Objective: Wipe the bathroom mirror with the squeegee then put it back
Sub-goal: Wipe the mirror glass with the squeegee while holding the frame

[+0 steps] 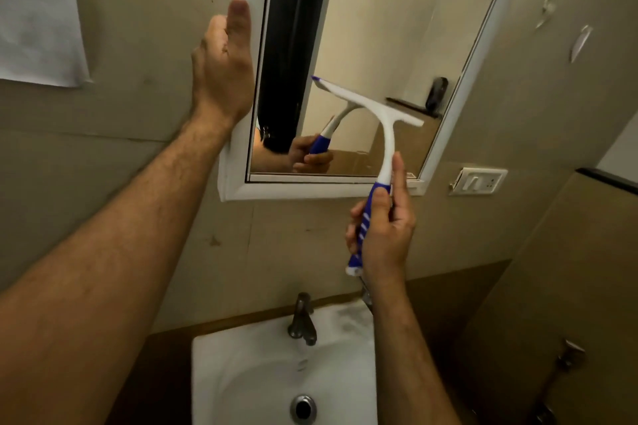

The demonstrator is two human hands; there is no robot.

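So the step in hand looks like the wipe itself, and my guess is it goes best with the blade flat on the glass along its whole length, even pressure, straight pulls top to bottom that overlap a bit. Tilt the handle so only the rubber edge drags, not the plastic bar.

The right hand (pixel 383 235) is wrapped around the blue grip of the squeegee (pixel 371 114), forefinger stretched up along the white neck. Its blade sits slanted across the lower middle of the mirror (pixel 379 28), left end higher than the right; whether the rubber is actually touching the glass I can't tell.

The left hand (pixel 222 65) is empty and spread open, palm resting against the mirror's left frame edge, likely steadying it. It's well apart from the squeegee, left of the blade and mostly higher.

Below both hands is the sink (pixel 241 373) with its tap (pixel 303 319), so drips should land there. Watch the blade at the frame corners, where streaks tend to stay.
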